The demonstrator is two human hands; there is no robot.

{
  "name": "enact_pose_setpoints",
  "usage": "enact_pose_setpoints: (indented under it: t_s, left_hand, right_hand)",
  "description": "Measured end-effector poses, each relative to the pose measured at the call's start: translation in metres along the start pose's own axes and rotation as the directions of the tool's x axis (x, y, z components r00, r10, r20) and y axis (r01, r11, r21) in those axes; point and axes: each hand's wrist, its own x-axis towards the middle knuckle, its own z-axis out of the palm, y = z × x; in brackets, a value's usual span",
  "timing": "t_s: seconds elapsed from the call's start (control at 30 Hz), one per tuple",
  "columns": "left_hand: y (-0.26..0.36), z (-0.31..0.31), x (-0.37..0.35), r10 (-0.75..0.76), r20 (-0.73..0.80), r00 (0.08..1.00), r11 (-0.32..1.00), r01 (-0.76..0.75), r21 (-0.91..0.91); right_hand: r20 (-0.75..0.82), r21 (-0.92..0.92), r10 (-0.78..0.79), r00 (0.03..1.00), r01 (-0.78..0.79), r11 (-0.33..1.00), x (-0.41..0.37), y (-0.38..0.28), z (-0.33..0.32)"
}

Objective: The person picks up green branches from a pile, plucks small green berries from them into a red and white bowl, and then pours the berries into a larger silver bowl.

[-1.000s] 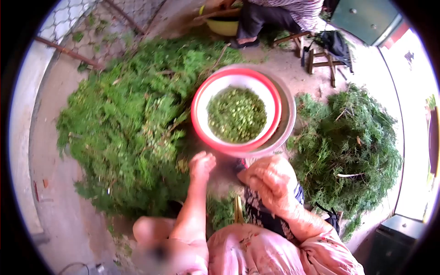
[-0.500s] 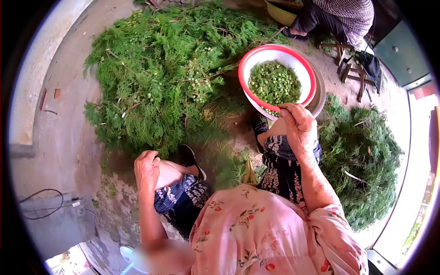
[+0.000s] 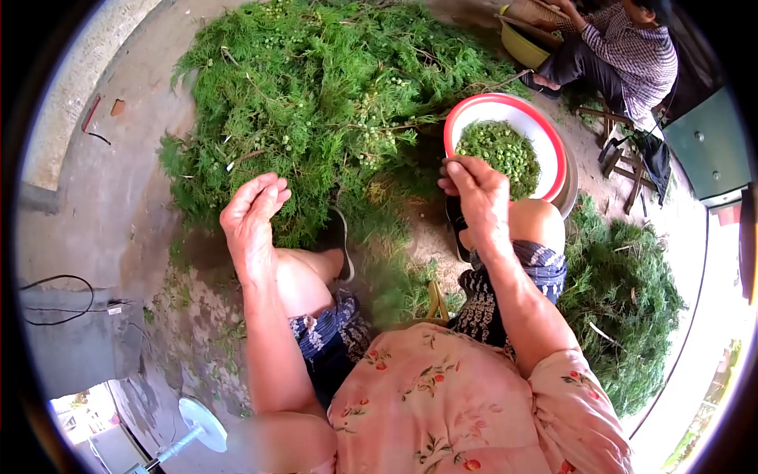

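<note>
Green, feathery cut branches form a broad heap [image 3: 316, 103] at far left; a smaller dark-green leafy heap [image 3: 624, 300] lies on the right. Between them, a round white basin with a red rim [image 3: 559, 158] holds small green cones and leaf bits [image 3: 505, 158]. Beyond it sits a yellow-green basin [image 3: 521, 46]. The right hand [image 3: 480, 197], fingertips drawn together, is near the red rim, contents unclear; the left hand [image 3: 251, 217], loosely curled and partly open, hovers before the broad heap.

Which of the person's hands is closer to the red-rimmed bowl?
The right. The right hand is at the near edge of the bowl; the left hand is well off to its left.
</note>
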Motion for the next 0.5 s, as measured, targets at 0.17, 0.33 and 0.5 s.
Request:
enact_pose_setpoints:
  t_s: [0.17,0.33,0.5]
  left_hand:
    - [-0.023,0.033,0.046,-0.045,0.110,0.993,0.999,0.043,0.020]
    - [-0.052,0.054,0.096,-0.093,0.104,0.990,0.995,0.097,-0.030]
    - [-0.061,0.045,0.110,-0.381,0.001,0.925,0.890,0.367,-0.270]
  right_hand:
    - [-0.139,0.116,0.401,0.906,-0.387,0.915,0.050,0.113,0.007]
    - [-0.340,-0.164,0.530,0.777,-0.603,0.780,0.053,0.267,-0.024]
    - [-0.370,-0.162,0.703,0.608,-0.787,0.595,0.036,0.331,-0.032]
